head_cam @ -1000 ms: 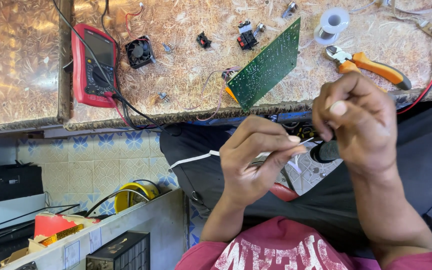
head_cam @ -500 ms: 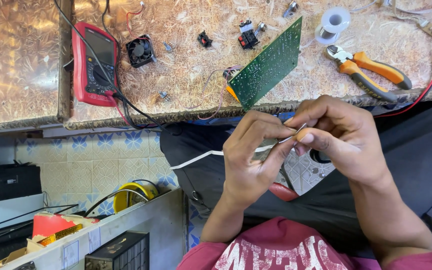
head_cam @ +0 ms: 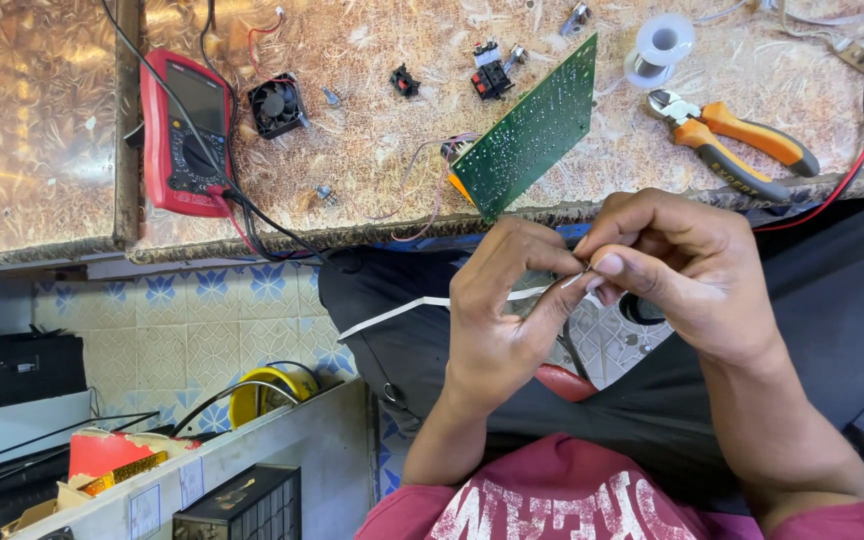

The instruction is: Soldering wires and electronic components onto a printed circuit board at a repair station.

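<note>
While both hands meet just below the lower corner of the green circuit board point(head_cam: 537, 125), the left hand point(head_cam: 497, 320) curls its thumb and forefinger narrowly around a thin pale wire point(head_cam: 572, 283), and the right hand point(head_cam: 677, 265) pinches the same wire at its tip, fingertips of the two hands touching. The wire is too fine to say what kind it is. It sits between the hands, over the person's dark lap and just off the table edge point(head_cam: 372, 235) below the board. That board stands tilted on the speckled table, one corner reaching past the edge. To the right of the board lie orange-handled cutters point(head_cam: 737, 145), and above those, near the board's top corner, a white spool of solder point(head_cam: 660, 45). To the left of the board sit a few small black parts point(head_cam: 492, 75), then a small black fan point(head_cam: 275, 103), and farther left a red multimeter point(head_cam: 187, 130) with dark leads running off the table. A red lead point(head_cam: 857, 165) curves along the far right of the table, well apart from the board.
</note>
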